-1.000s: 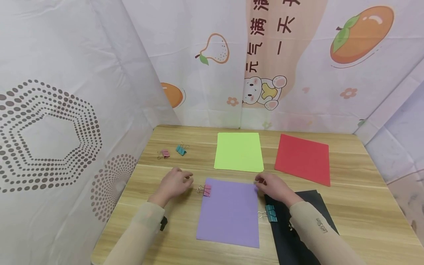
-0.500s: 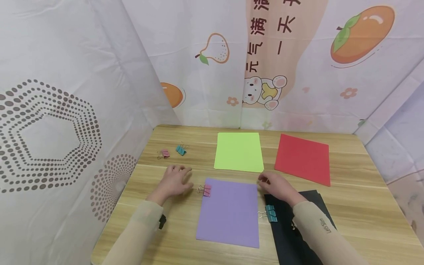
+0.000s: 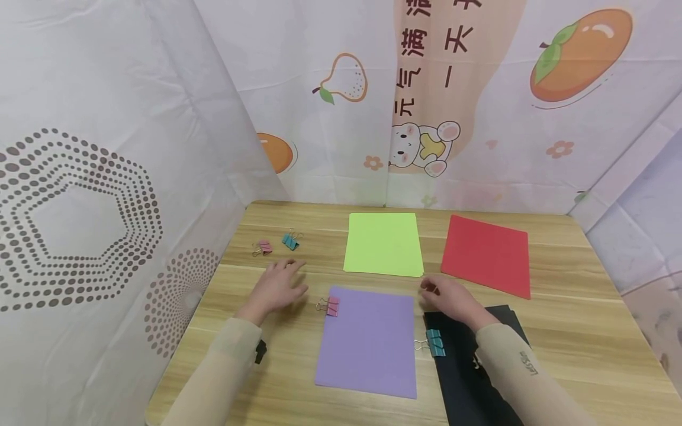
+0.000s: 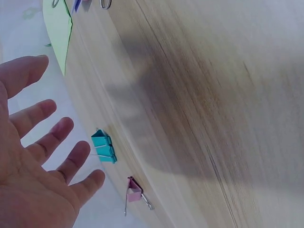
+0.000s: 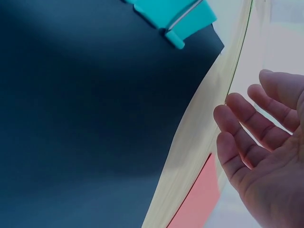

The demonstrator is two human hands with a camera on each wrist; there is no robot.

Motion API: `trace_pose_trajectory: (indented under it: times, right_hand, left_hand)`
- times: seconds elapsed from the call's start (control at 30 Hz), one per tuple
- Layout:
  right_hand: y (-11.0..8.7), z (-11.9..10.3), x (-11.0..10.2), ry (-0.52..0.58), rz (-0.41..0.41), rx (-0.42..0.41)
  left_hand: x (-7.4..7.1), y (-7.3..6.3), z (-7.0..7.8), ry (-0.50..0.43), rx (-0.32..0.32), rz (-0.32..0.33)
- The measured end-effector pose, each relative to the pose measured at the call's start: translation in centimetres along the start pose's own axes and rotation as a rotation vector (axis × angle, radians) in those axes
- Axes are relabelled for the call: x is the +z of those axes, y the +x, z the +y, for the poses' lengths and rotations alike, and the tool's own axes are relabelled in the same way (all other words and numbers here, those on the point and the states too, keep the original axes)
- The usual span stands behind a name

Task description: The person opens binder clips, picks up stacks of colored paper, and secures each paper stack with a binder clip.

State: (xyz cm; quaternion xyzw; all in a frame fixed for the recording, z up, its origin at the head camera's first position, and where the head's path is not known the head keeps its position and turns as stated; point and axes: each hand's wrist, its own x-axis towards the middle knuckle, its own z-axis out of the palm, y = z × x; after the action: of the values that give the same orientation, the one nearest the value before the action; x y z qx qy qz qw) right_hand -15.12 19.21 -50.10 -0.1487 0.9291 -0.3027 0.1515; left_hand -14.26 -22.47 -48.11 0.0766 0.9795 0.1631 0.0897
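Spread and holding nothing, my left hand hovers over the table, just short of a loose teal binder clip and a loose pink binder clip. Both clips also show past the fingertips in the left wrist view. Purple paper lies between the hands, a pink binder clip gripping its upper left edge. My right hand, fingers loosely bent and with nothing in them, is beyond the purple paper's upper right corner. Partly beneath that arm lies black paper with a teal binder clip on its left edge.
Lime green paper lies at the back middle of the wooden table, with red paper to its right. A printed curtain hangs right behind the table's far edge, and another covers the left side.
My left hand has moved forward toward the loose clips, its fingers spreading. The right hand has drawn slightly right, away from the purple paper's corner. The papers and clips stay put.
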Motion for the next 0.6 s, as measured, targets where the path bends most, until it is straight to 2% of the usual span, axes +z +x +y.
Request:
trace_pose_trajectory:
  times: [0.6]
  right_hand:
    - [-0.7,2.3,-1.7,-0.058,0.069,-0.006]
  left_hand:
    - [-0.1,1.5,-1.4,-0.051,-0.040,0.027]
